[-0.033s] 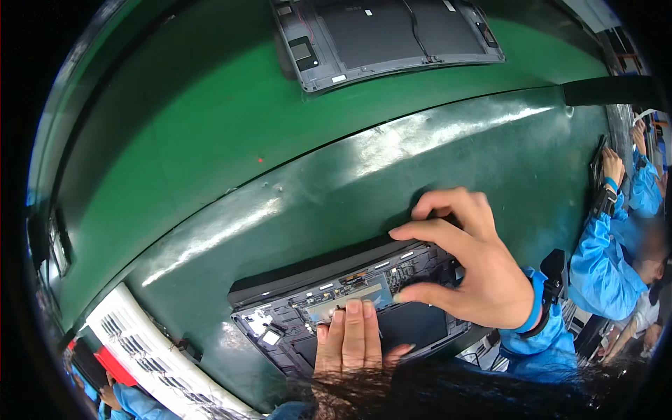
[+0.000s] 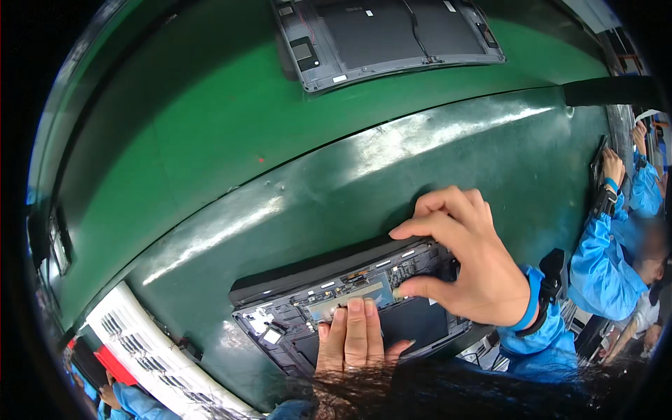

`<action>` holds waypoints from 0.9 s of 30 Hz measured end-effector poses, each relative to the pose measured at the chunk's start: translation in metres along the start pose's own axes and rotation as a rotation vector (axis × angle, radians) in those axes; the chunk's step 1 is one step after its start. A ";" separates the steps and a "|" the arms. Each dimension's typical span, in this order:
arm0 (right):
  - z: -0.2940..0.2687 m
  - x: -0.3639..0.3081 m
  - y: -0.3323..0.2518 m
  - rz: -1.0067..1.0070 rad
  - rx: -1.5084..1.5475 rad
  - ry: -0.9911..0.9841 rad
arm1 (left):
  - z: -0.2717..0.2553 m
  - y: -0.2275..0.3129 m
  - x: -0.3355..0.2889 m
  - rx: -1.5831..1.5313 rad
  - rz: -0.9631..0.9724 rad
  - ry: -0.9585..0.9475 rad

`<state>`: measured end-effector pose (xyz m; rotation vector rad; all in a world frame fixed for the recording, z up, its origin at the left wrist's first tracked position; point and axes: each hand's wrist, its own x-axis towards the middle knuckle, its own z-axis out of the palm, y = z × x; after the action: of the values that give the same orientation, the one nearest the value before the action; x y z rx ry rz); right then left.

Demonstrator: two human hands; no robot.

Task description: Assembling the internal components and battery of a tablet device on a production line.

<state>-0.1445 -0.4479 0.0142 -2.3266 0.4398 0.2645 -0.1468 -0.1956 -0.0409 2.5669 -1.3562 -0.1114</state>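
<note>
An opened tablet-like device lies tilted in front of me, its inside up, with a black pad along its far edge. A circuit board with a bluish plate runs along its upper half. My left hand lies with its fingers stretched out, the tips resting on that plate. Arched over the device's right part is my right hand. Its thumb tip is at the board's right side and its index tip at the pad's far edge, a wide gap between them. The right palm hides the device's right end.
Farther off on the green conveyor belt lies another open dark device shell. A white slotted tray stands at lower left. Co-workers in blue sleeves work at the right, another at the lower left. Hair covers the bottom edge.
My right hand has shifted very slightly, its thumb a little up along the board. The left hand stays in place.
</note>
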 end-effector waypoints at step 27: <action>0.003 -0.014 0.029 -0.065 0.289 0.059 | 0.077 -0.006 -0.048 0.190 0.109 0.363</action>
<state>-0.1688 -0.4618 -0.0018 -2.0649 0.4016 0.0939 -0.1830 -0.1662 -0.1190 2.4883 -1.4131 0.5004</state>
